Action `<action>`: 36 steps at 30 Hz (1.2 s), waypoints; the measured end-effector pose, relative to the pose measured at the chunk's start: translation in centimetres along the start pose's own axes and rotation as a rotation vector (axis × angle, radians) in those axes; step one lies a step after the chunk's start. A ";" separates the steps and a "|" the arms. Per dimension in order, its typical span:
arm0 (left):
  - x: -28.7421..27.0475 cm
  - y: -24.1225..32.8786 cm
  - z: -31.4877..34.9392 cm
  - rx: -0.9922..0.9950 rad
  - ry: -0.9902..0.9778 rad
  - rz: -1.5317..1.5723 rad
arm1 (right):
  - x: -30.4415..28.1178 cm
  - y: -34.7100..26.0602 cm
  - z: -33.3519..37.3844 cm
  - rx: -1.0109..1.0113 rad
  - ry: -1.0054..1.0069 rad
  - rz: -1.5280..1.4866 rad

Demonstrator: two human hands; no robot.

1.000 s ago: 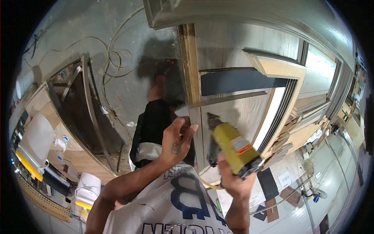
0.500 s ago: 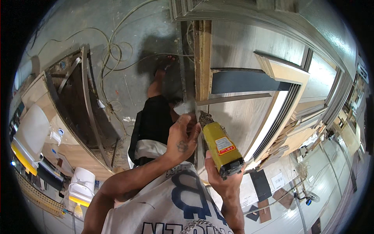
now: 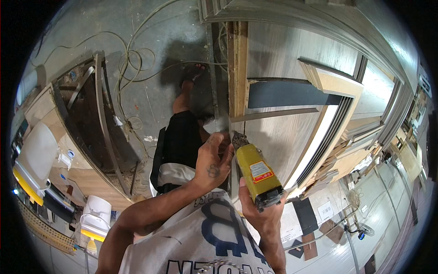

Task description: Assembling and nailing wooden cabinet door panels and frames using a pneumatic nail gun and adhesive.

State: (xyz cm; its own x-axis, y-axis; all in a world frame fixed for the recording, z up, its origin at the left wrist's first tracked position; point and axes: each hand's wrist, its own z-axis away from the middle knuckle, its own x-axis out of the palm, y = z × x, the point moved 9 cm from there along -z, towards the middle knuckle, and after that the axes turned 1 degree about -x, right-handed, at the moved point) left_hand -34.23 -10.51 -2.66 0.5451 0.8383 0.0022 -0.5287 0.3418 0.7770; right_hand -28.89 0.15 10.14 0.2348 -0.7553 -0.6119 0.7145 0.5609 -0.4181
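My right hand (image 3: 261, 211) is wrapped round the underside of a yellow power tool (image 3: 253, 167) with a black end and a label on its side. The tool's dust-caked metal head (image 3: 239, 139) points away from me, against the edge of a wood-grain panel (image 3: 269, 137). Just left of that head, my left hand (image 3: 213, 157) is closed, its fingertips curled together beside the panel edge. Whatever those fingers pinch is hidden. A thin wood strip (image 3: 278, 115) lies across the panel beyond the tool, with a dark board piece (image 3: 292, 95) farther off.
Coiled hose (image 3: 132, 59) runs over the grey floor at far left. A dark open wooden frame (image 3: 98, 123) stands left of my legs, near white buckets (image 3: 96, 212). Stacked wood offcuts (image 3: 346, 148) lie right of the panel, and a large moulded frame (image 3: 319, 16) spans the far side.
The power tool has shifted very slightly left in my right hand. My left hand stays by the panel edge, almost unmoved.
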 end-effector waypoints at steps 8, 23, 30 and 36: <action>0.8 -2.1 1.2 -0.123 -0.152 -0.064 | -0.1 0.1 0.0 0.067 0.035 -0.163; 0.6 -1.4 1.7 0.078 -0.097 -0.052 | -0.4 -0.7 -0.3 -0.012 0.152 -0.251; 0.7 -1.4 1.7 0.140 -0.094 -0.053 | -0.2 -0.9 -0.3 0.001 0.156 -0.175; 0.7 -1.6 1.7 0.060 -0.092 -0.087 | -1.5 -2.4 -0.8 -0.082 0.147 -0.156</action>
State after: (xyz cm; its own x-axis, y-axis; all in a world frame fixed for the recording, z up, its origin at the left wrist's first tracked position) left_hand -31.89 -11.15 -2.86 0.6460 0.7633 -0.0115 -0.4385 0.3833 0.8129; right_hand -31.51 0.19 11.48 0.0227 -0.7807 -0.6245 0.6772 0.4715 -0.5648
